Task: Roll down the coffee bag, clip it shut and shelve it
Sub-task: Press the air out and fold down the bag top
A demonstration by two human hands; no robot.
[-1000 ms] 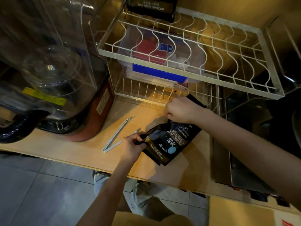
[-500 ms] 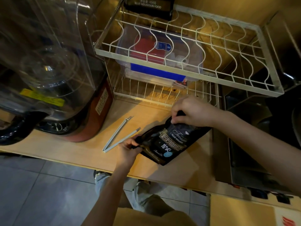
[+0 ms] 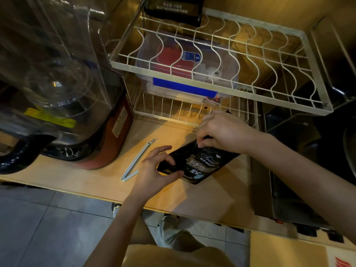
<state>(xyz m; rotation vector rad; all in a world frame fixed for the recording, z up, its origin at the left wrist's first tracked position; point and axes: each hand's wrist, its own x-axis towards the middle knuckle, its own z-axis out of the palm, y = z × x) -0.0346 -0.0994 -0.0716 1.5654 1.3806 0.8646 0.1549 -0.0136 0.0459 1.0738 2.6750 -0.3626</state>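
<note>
A black coffee bag (image 3: 202,164) with white lettering lies tilted on the wooden counter (image 3: 96,182). My right hand (image 3: 221,130) pinches the bag's far end with its fingertips. My left hand (image 3: 154,170) grips the bag's near-left end, thumb beneath and fingers curled over it. A pale sealing clip (image 3: 137,160), spread open in a narrow V, rests on the counter just left of my left hand, touching neither hand. The white wire shelf rack (image 3: 221,87) stands right behind the bag.
A large clear-lidded appliance with a red base (image 3: 63,89) fills the counter's left. A clear box with a blue latch (image 3: 185,74) sits in the rack's lower tier. Another dark bag (image 3: 173,6) stands on the top tier. Dark equipment lies to the right.
The bag has been laid flatter and looks shorter at its far end. My right hand shifted from covering its top to pinching it. My left hand regripped the near-left end.
</note>
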